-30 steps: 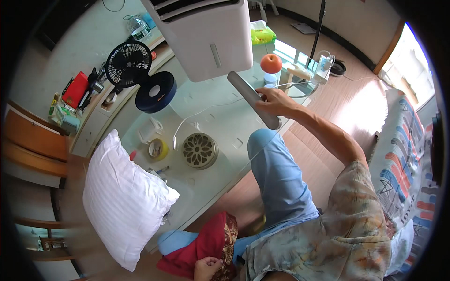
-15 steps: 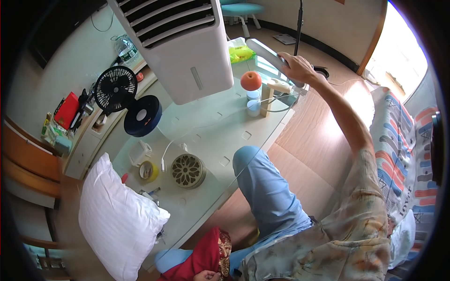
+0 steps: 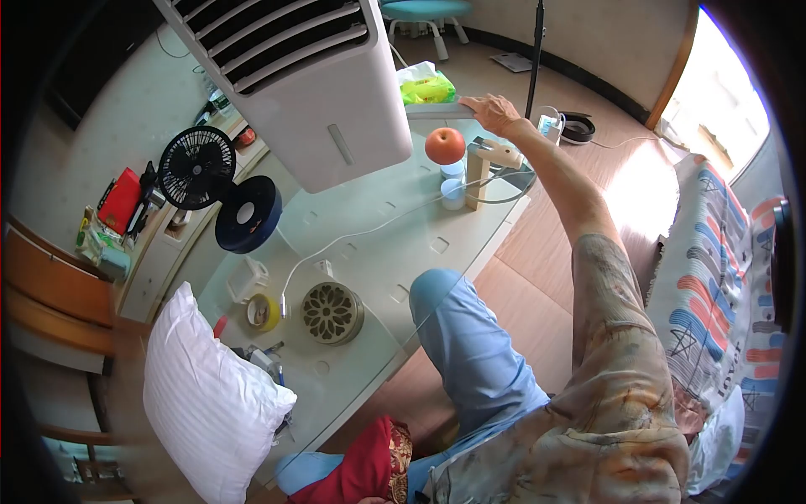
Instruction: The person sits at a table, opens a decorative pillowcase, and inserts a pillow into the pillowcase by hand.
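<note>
Touching one grey bar (image 3: 435,110) — one hand (image 3: 495,114) (right).

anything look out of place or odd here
The pillow looks out of place: bedding overlapping the table's left end in view, near the tape. The apple seems perched on a jar, though the angle leaves that uncertain.

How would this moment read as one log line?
right hand: at end of grey bar | left hand: mostly out of frame, by red cloth
</note>
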The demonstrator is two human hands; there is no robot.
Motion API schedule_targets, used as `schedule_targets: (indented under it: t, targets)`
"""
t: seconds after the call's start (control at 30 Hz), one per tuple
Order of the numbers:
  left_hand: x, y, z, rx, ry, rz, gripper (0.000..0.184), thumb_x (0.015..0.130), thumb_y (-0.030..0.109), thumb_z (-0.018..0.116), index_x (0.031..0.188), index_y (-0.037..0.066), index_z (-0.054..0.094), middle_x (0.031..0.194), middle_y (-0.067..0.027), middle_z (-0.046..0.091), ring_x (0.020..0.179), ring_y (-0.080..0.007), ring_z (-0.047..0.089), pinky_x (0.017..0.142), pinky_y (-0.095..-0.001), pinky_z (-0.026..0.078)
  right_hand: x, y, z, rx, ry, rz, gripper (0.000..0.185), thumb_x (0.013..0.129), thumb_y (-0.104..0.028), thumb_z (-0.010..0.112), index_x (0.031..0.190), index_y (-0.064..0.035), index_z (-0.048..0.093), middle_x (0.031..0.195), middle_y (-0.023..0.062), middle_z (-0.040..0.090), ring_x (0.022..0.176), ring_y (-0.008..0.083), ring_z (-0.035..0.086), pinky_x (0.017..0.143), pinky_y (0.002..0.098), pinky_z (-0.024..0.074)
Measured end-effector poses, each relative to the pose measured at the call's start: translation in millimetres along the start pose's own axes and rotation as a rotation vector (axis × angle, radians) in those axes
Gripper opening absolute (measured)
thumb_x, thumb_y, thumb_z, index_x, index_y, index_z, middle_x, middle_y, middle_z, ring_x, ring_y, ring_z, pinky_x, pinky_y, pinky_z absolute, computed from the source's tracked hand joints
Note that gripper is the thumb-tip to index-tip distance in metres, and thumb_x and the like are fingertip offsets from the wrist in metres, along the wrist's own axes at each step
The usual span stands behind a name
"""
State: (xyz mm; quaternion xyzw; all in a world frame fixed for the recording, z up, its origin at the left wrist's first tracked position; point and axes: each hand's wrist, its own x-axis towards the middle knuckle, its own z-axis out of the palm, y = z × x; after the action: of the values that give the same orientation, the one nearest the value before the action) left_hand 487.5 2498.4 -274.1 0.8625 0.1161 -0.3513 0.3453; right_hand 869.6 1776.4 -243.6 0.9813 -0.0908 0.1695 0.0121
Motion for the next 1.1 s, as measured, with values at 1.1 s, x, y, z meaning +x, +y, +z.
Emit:
schedule_targets:
  t: [1.1]
  targets:
    - [7, -23, 24, -0.171, 0.185, 0.08, 0.014, 0.076, 0.009, 0.079, 0.081, 0.001, 0.068, 0.063, 0.0028, 0.061, 0.056, -0.0011, 0.051, 0.051, -0.0177, 0.04, -75, -328, 23, 0.363, 0.094, -0.503, 0.03, 0.086, -0.021, 0.061, 0.111, -0.0031, 0.063, 0.105, 0.0118, 0.064, 0.104, 0.0314, 0.056, 0.09, 0.0432, 0.047]
